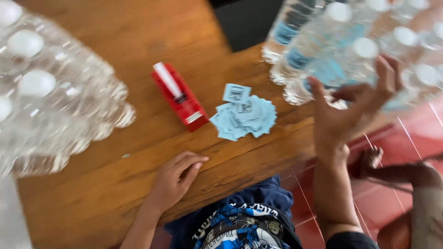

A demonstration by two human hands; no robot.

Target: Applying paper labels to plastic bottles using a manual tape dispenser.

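Note:
My right hand [353, 108] is raised with fingers spread against a clear plastic water bottle [341, 64] with a blue label, one of several bottles at the table's right end; the blur hides whether it grips it. My left hand [175, 177] rests flat on the wooden table [115, 184] near its front edge, holding nothing. A loose pile of small light-blue paper slips [244, 117] lies in the middle of the table. A red tape dispenser with a white roll [179, 96] sits just left of the pile.
A large group of clear, unlabelled bottles with white caps [50, 92] fills the table's left side. Red tiled floor [406, 138] lies to the right, where another person's foot and leg [397, 170] show. A dark gap is behind the table.

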